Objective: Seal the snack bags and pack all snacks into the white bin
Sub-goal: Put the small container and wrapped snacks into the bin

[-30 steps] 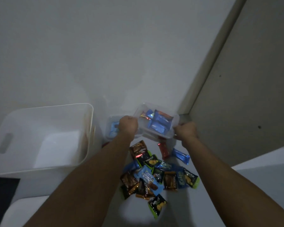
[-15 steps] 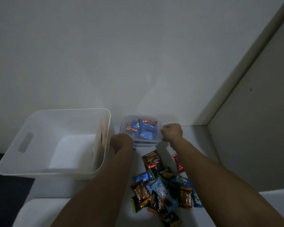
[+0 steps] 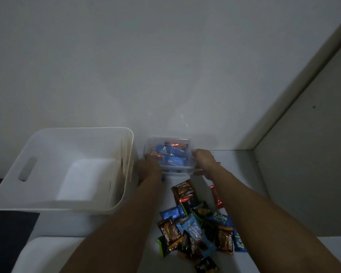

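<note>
A clear plastic box (image 3: 169, 140) holding blue and orange snack packets sits against the back wall, seemingly on a second clear box. My left hand (image 3: 149, 167) grips its left side and my right hand (image 3: 202, 160) grips its right side. The white bin (image 3: 63, 170) stands just left of the box, with nothing visible inside. A heap of several loose snack packets (image 3: 195, 227) in brown, blue and green lies on the white surface between my forearms. A red packet (image 3: 217, 196) lies partly under my right forearm.
A white wall runs behind everything. A grey panel (image 3: 303, 164) closes off the right side. The white surface's left edge drops to a dark floor (image 3: 8, 233) below the bin.
The clear box was held tilted above the table, then came down and left. It now sits level beside the bin, with both hands still on its sides.
</note>
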